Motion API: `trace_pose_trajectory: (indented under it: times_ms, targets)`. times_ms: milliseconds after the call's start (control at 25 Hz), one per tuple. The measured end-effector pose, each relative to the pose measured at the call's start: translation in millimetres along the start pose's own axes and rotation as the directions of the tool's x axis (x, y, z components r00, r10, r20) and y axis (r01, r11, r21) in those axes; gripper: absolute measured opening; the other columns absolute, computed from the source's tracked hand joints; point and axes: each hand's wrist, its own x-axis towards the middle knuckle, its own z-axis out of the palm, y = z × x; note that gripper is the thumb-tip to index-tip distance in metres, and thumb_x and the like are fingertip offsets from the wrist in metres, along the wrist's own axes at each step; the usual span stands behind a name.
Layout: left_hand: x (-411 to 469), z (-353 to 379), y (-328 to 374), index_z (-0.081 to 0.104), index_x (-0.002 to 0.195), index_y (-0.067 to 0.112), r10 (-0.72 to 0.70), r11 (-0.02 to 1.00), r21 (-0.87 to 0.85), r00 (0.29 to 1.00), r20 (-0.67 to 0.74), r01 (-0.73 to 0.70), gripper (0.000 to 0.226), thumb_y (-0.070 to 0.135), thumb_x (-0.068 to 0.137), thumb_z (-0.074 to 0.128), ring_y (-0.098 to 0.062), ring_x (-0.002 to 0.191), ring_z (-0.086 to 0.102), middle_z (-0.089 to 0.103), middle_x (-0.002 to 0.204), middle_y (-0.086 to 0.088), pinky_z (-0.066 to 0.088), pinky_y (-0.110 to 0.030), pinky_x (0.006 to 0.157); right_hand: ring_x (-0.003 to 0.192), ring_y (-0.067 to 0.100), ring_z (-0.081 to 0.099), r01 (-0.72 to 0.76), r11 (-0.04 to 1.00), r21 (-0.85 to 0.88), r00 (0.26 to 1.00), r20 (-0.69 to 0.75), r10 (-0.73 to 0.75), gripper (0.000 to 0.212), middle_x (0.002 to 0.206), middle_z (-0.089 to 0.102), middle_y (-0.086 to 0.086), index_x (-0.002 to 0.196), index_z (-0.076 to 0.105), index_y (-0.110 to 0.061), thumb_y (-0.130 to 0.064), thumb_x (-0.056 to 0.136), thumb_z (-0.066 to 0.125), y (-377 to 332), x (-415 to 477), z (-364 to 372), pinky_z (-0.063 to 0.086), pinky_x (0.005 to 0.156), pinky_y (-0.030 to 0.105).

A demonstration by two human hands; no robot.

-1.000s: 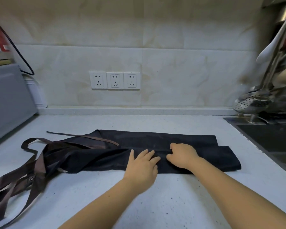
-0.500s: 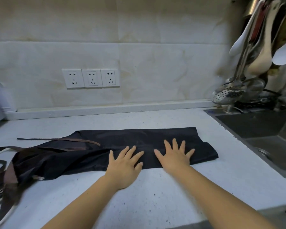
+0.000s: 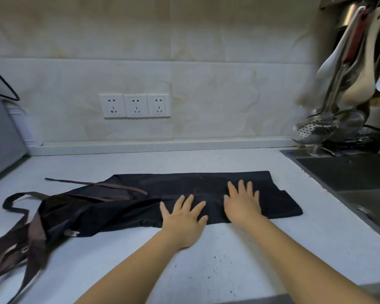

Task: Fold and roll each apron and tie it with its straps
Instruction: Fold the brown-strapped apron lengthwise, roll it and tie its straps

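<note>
A pale speckled surface (image 3: 217, 257) is seen nearest; on it a black apron (image 3: 173, 185) is laid as a long folded band across the middle; the left hand (image 3: 182, 219) is pressed flat on its near edge, fingers straight and spread, nothing gripped; the right hand (image 3: 242, 206) is laid flat just beside it, likewise spread, further onto the cloth; brown straps (image 3: 34, 238) are bunched loose at the apron's left end; beyond, three sockets (image 3: 134, 105) are set in the tiled wall; utensils (image 3: 338, 95) are hung at far right above a sink (image 3: 355, 178).
</note>
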Motion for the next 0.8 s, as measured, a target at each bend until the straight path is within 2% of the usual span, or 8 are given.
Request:
trace_pose_trajectory:
  times_ms: [80, 160, 280, 440, 520, 600, 680, 800]
  targets:
    - [-1, -3, 11, 0.019, 0.154, 0.034, 0.023, 0.994, -0.11, 0.999, -0.04, -0.027, 0.055, 0.037, 0.1, 0.033, -0.02, 0.149, 0.006, 0.017, 0.161, 0.005, -0.008, -0.058, 0.115, 0.149, 0.02, -0.002, 0.189, 0.886, 0.424, 0.97, 0.062, -0.236, 0.05, 0.162, 0.001, -0.001, 0.154, 0.016, -0.027, -0.033, 0.105, 0.023, -53, -14, 11, 0.005, 0.121, 0.039]
    - [-9, -8, -5, 0.04, 0.146, 0.022, 0.039, 0.956, -0.279, 0.983, -0.179, -0.089, 0.049, 0.02, 0.097, 0.041, -0.02, 0.143, 0.027, 0.04, 0.149, 0.0, 0.008, -0.04, 0.121, 0.148, 0.012, 0.01, 0.178, 0.727, 0.664, 0.946, 0.088, -0.312, 0.047, 0.161, 0.01, -0.007, 0.152, 0.027, -0.028, -0.033, 0.105, 0.026, -79, -18, 20, 0.011, 0.119, 0.031]
    - [-40, -7, -66, 0.055, 0.136, 0.018, -0.003, 0.939, -0.321, 0.93, -0.366, -0.123, 0.039, 0.02, 0.098, 0.048, -0.014, 0.142, 0.029, 0.046, 0.145, 0.004, 0.015, -0.022, 0.117, 0.148, 0.014, 0.013, 0.253, 0.881, 0.4, 0.956, 0.035, -0.291, 0.05, 0.161, 0.018, -0.004, 0.151, 0.029, -0.024, -0.04, 0.104, 0.027, -75, -5, 36, 0.011, 0.119, 0.031]
    - [-81, -8, -153, 0.065, 0.122, 0.016, -0.071, 0.98, -0.191, 0.819, -0.569, -0.048, 0.033, 0.027, 0.094, 0.054, -0.019, 0.122, 0.049, 0.059, 0.125, 0.002, 0.04, -0.037, 0.108, 0.149, 0.024, 0.002, 0.262, 0.965, 0.022, 0.962, 0.078, -0.263, 0.059, 0.161, 0.011, 0.002, 0.154, 0.015, -0.027, -0.05, 0.101, 0.025, -87, -5, 44, -0.001, 0.12, 0.047]
    - [-93, -12, -177, 0.064, 0.123, 0.016, -0.108, 0.985, -0.173, 0.809, -0.579, 0.008, 0.031, 0.022, 0.093, 0.058, -0.018, 0.121, 0.048, 0.059, 0.122, 0.004, 0.038, -0.033, 0.107, 0.149, 0.029, -0.001, 0.273, 0.961, -0.035, 0.961, 0.059, -0.271, 0.057, 0.16, 0.013, 0.005, 0.154, 0.011, -0.026, -0.037, 0.101, 0.029, -109, -10, 41, -0.002, 0.118, 0.054]
    - [-102, -14, -188, 0.063, 0.123, 0.018, -0.137, 0.989, -0.125, 0.786, -0.603, 0.076, 0.033, 0.016, 0.09, 0.061, -0.019, 0.116, 0.049, 0.059, 0.119, 0.004, 0.039, -0.031, 0.102, 0.149, 0.027, -0.004, 0.387, 0.922, -0.009, 0.921, 0.05, -0.386, 0.055, 0.161, 0.012, 0.003, 0.154, 0.012, -0.027, -0.027, 0.101, 0.029, -129, -16, 42, -0.001, 0.117, 0.058]
    - [-107, -17, -198, 0.064, 0.117, 0.02, -0.176, 0.982, -0.066, 0.739, -0.65, 0.176, 0.033, 0.017, 0.085, 0.066, -0.023, 0.105, 0.055, 0.061, 0.111, 0.003, 0.045, -0.036, 0.091, 0.149, 0.026, -0.008, 0.435, 0.9, 0.012, 0.896, 0.092, -0.434, 0.053, 0.162, 0.005, -0.001, 0.153, 0.008, -0.033, -0.038, 0.103, 0.021, -138, -22, 50, -0.004, 0.116, 0.061]
    - [-112, -20, -231, 0.063, 0.114, 0.025, -0.296, 0.938, -0.06, 0.694, -0.657, 0.342, 0.028, 0.037, 0.089, 0.057, -0.024, 0.101, 0.056, 0.061, 0.108, 0.003, 0.043, -0.039, 0.084, 0.149, 0.026, -0.011, 0.428, 0.9, -0.081, 0.9, 0.135, -0.415, 0.06, 0.163, -0.003, -0.004, 0.153, -0.004, -0.037, -0.056, 0.099, 0.013, -136, -22, 58, -0.006, 0.114, 0.062]
